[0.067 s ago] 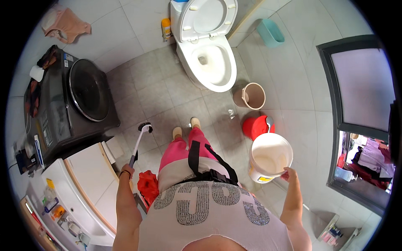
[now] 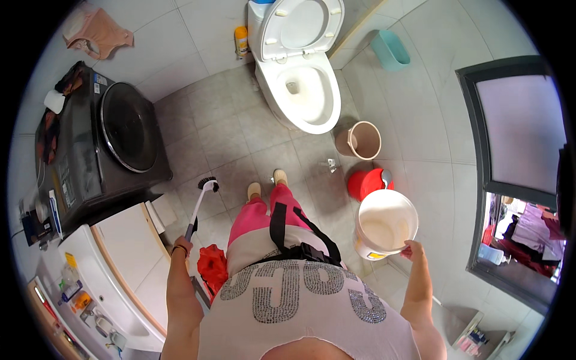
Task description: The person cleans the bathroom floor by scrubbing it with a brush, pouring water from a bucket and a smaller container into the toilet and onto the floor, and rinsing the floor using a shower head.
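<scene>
R hand (image 2: 411,249) holds bucket (image 2: 384,210) w/ prob. yellow label (image 2: 377,256).

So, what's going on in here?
Someone is standing in a bathroom. Their left hand holds a long-handled brush, its dark bristles away from the toilet. Their right hand grips a white bucket by the rim. The toilet's lid is up, and a brown bin stands nearby.

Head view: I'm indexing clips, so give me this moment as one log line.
left hand: holds brush | right hand: holds white bucket by rim | toilet: lid up | brown bin: beside toilet
</scene>
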`<control>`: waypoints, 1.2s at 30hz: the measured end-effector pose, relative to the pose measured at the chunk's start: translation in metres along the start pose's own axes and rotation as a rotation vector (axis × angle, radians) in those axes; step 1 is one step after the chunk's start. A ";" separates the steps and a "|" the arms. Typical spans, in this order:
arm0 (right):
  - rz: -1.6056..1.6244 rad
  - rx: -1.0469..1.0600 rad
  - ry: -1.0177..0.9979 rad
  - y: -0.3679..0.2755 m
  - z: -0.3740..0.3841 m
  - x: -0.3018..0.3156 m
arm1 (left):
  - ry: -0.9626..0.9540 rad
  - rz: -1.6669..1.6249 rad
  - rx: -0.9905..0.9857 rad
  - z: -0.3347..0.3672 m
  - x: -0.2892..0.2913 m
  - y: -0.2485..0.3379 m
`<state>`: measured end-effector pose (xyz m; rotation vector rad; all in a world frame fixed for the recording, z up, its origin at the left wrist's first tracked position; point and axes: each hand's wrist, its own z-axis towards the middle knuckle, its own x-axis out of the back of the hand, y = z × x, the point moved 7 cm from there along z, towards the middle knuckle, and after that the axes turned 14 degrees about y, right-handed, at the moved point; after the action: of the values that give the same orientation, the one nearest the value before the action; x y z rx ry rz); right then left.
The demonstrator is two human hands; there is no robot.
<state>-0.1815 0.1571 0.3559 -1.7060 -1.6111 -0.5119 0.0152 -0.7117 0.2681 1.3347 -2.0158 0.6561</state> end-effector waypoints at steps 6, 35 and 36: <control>-0.105 0.105 -0.079 -0.062 -0.008 -0.034 | -0.007 -0.045 0.061 0.002 -0.025 -0.023; -0.244 0.590 -0.603 -0.305 -0.329 -0.715 | -0.164 -0.345 0.372 0.093 -0.068 -0.160; -0.264 0.611 -0.662 -0.289 -0.356 -0.755 | -0.165 -0.409 0.439 0.079 -0.058 -0.165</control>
<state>-0.4993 -0.6310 0.1171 -1.2465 -2.1736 0.4582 0.1672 -0.7911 0.1821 2.0482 -1.6913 0.8432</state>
